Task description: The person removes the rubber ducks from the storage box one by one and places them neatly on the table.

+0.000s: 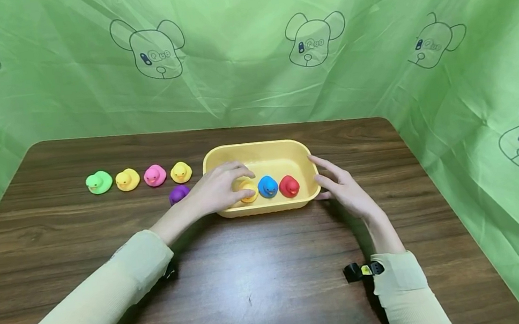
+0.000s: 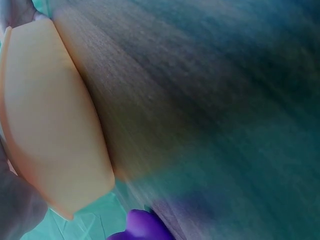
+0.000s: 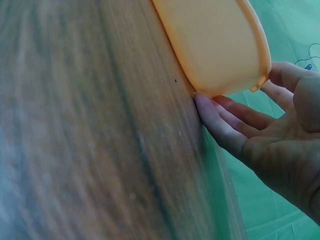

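Observation:
A pale yellow plastic bin (image 1: 265, 210) stands on the table. My left hand (image 1: 216, 189) reaches over its left end, thumb and fingers around a yellow rubber duck (image 1: 248, 190) inside. Beside that duck sit a blue rubber duck (image 1: 268, 187) and a red rubber duck (image 1: 289, 186). At the bin's right end, my right hand (image 1: 342, 187) touches the wall with extended, spread fingers. The right wrist view shows its fingertips (image 3: 202, 102) against the bin's (image 3: 215, 45) lower edge and rim. Only part of my left hand (image 2: 22, 207) appears in the left wrist view.
Left of the bin, a green duck (image 1: 99, 182), a yellow duck (image 1: 128, 180), a pink duck (image 1: 155, 175) and another yellow duck (image 1: 181, 172) form a row. A purple duck (image 1: 178, 194) is partly hidden by my left arm. Green cloth (image 1: 235, 40) surrounds the wooden table (image 1: 251, 292).

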